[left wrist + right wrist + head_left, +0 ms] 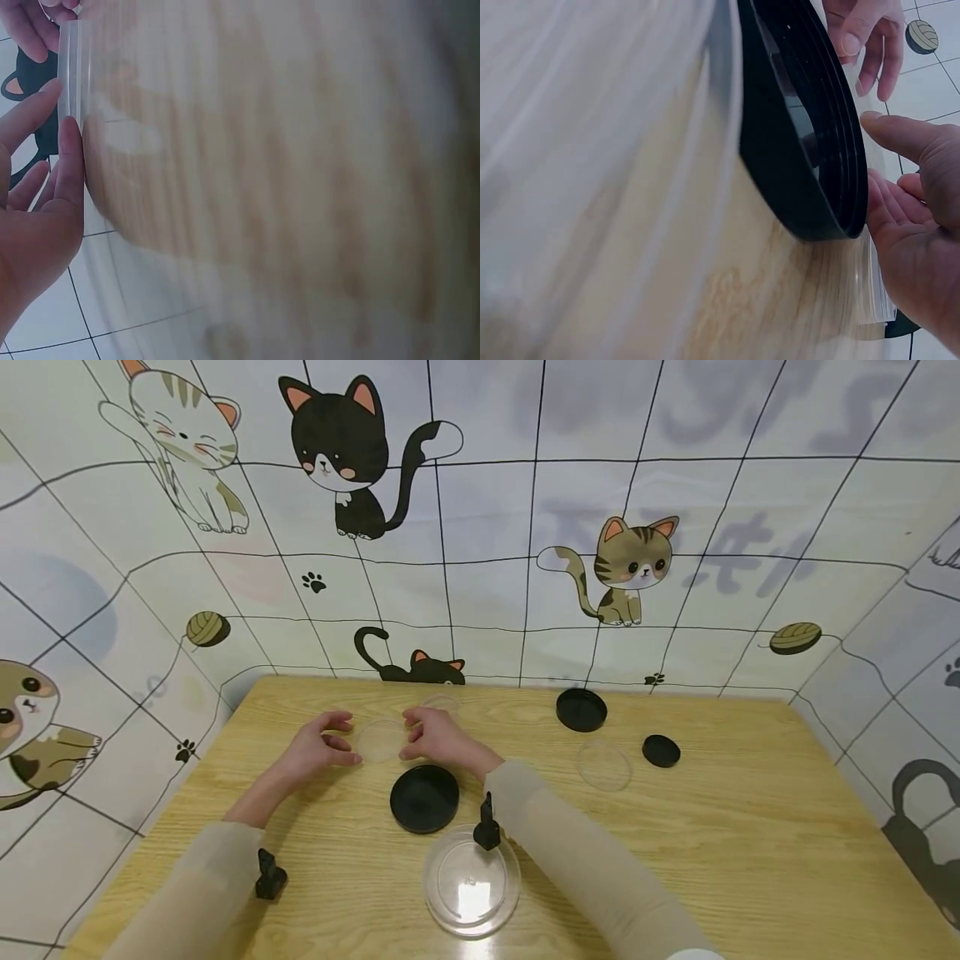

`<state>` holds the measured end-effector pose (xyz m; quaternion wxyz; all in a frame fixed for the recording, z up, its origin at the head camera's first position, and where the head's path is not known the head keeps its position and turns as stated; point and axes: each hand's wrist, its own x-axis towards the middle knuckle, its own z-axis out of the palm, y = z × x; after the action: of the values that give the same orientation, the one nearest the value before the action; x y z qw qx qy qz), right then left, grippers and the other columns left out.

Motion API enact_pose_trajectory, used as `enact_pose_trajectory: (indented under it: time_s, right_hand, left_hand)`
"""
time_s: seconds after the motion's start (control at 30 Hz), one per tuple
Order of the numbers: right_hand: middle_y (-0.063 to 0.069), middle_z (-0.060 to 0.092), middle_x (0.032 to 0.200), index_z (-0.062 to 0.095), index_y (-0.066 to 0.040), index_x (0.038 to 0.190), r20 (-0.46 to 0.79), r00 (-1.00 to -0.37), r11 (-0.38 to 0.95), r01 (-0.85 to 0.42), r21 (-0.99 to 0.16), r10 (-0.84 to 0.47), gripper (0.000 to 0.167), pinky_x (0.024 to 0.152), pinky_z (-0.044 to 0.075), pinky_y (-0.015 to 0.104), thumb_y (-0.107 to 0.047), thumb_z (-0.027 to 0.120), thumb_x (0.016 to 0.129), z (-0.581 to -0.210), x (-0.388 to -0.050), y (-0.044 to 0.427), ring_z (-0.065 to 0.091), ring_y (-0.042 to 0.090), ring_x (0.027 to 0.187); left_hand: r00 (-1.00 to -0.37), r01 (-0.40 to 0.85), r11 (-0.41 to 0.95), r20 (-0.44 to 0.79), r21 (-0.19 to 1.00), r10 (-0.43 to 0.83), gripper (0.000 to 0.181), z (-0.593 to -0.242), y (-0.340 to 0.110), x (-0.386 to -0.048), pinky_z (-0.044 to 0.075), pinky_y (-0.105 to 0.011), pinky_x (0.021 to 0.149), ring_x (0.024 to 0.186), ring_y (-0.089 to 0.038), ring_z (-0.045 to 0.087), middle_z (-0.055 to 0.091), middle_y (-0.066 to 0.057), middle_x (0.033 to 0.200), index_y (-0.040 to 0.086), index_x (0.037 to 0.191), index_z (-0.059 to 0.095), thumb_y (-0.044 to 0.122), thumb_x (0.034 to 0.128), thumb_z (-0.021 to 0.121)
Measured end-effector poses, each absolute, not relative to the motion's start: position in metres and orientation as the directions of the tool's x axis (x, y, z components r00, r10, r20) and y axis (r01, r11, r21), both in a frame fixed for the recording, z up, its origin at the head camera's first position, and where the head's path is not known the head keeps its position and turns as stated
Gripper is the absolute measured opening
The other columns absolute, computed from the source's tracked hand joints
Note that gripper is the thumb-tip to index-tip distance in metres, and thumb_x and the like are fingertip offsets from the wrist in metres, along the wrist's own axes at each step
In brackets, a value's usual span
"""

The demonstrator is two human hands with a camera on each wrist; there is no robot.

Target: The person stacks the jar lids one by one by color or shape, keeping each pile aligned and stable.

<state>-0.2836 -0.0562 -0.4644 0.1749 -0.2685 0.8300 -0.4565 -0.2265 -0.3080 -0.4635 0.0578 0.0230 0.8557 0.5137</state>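
A clear round dish lies on the table between both hands. At its left edge is my left hand, thumb and fingers spread apart; in the left wrist view that hand's fingertips meet or nearly meet the clear rim. My right hand stands at the right edge, fingers slightly bent; whether it touches is unclear. Just in front of it lies a black round dish, large in the right wrist view beside my right hand. A second clear piece shows partly behind the right hand.
Nearest me lies a large clear dish, partly under the right wrist's camera mount. Further right are a black disc, a clear round piece and a smaller black disc. A cat-patterned cloth hangs behind the table.
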Motion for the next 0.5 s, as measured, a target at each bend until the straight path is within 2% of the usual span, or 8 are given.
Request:
enact_pose_trajectory:
  time_s: [0.17, 0.4, 0.5]
  right_hand:
    - [0.009, 0.066, 0.125, 0.055, 0.003, 0.142, -0.007, -0.779, 0.468, -0.370, -0.803, -0.628, 0.067, 0.084, 0.052, 0.024, -0.008, 0.086, 0.083, -0.475, -0.290, -0.062, 0.064, 0.013, 0.098]
    - [0.011, 0.066, 0.116, 0.056, 0.007, 0.139, -0.005, -0.784, 0.504, -0.394, -0.768, -0.621, 0.065, 0.091, 0.050, 0.027, -0.002, 0.085, 0.082, -0.467, -0.282, -0.068, 0.063, 0.017, 0.097]
    - [0.006, 0.063, 0.103, 0.062, 0.005, 0.129, 0.016, -0.787, 0.536, -0.436, -0.723, -0.617, 0.053, 0.087, 0.047, 0.024, -0.004, 0.086, 0.082, -0.468, -0.280, -0.070, 0.059, 0.013, 0.089]
  left_hand:
    - [-0.991, -0.016, 0.516, -0.083, 0.857, 0.107, 0.080, -0.462, -0.308, -0.226, 0.049, -0.022, 0.076, 0.107, -0.032, 0.059, 0.053, -0.028, 0.135, -0.009, 0.148, 0.041, 0.002, 0.0813, 0.085]
    - [-0.990, 0.016, 0.557, -0.065, 0.830, 0.125, 0.074, -0.461, -0.306, -0.225, 0.049, -0.021, 0.080, 0.106, -0.031, 0.059, 0.058, -0.025, 0.123, -0.012, 0.142, 0.048, 0.000, 0.0794, 0.085]
    - [-0.988, 0.020, 0.566, -0.069, 0.824, 0.135, 0.070, -0.463, -0.306, -0.225, 0.049, -0.021, 0.080, 0.103, -0.028, 0.058, 0.060, -0.023, 0.119, -0.013, 0.139, 0.051, 0.002, 0.0796, 0.085]
